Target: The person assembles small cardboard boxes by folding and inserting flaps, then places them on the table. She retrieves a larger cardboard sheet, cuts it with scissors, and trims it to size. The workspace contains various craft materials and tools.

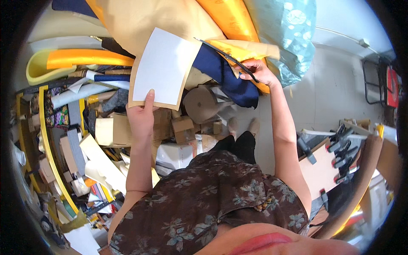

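My left hand [142,119] grips the lower edge of a white sheet [163,66], its thumb pressed flat on the front. The sheet is a slightly curved four-sided shape. Behind it lies a tan piece [183,87], which shows as a narrow border along the sides and bottom. To the right, my right hand [261,73] is closed round the handles of dark scissors [229,57]. Their blades point up and left, with the tip close to the sheet's upper right corner. I cannot tell whether the blades touch it.
Tan fabric [170,17], shiny orange fabric [229,17] and a pale green wrapped roll [284,38] lie ahead. Navy cloth [212,70] hangs below the scissors. A cardboard roll [199,104] and boxes [183,129] stand underneath. Black clamps [342,159] are at right.
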Action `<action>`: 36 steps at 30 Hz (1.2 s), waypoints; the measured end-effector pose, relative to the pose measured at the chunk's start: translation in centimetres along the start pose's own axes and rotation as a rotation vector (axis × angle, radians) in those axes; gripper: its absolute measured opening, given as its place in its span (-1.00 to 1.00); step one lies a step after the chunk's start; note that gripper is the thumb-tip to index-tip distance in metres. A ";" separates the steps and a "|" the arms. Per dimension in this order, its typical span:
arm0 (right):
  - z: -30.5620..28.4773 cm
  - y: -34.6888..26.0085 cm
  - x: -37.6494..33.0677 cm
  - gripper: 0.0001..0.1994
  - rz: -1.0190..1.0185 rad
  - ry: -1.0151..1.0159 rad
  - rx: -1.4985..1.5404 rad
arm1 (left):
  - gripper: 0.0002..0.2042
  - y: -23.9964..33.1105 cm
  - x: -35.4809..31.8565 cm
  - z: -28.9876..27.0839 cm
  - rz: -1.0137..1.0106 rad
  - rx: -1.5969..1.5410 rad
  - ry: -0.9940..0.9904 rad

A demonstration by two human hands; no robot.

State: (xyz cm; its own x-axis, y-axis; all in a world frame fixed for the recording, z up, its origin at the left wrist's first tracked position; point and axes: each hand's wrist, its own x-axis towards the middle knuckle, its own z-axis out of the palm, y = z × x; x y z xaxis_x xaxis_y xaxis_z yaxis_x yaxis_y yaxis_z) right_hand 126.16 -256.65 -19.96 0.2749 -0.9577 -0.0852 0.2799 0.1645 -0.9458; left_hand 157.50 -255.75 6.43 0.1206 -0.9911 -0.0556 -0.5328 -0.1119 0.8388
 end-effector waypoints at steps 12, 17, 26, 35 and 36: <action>2.2 -2.6 -2.2 -0.68 -0.044 -0.070 -0.007 | -0.68 2.1 -2.6 -3.6 -0.032 -0.078 -0.076; 2.1 -2.7 -1.5 -0.69 -0.089 -0.099 -0.013 | -0.66 1.9 -2.7 -3.6 -0.060 -0.051 -0.048; 1.9 -2.1 -0.8 -0.69 -0.093 -0.140 0.008 | -0.70 2.4 -3.2 -2.9 -0.119 0.032 0.024; 2.6 -3.6 -0.7 -0.71 -0.135 -0.199 0.071 | -0.68 3.2 -3.3 -3.4 -0.122 0.094 0.008; 2.7 -3.8 -0.5 -0.71 -0.143 -0.217 0.077 | -0.68 3.1 -3.4 -3.5 -0.121 0.096 0.009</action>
State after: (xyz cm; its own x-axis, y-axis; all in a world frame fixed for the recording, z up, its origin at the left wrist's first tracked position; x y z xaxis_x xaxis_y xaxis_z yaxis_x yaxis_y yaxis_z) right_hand 127.39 -256.18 -15.46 0.4163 -0.9007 0.1247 0.3970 0.0567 -0.9161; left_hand 158.34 -252.52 11.13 0.1961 -0.9693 -0.1481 -0.5916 -0.2374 0.7705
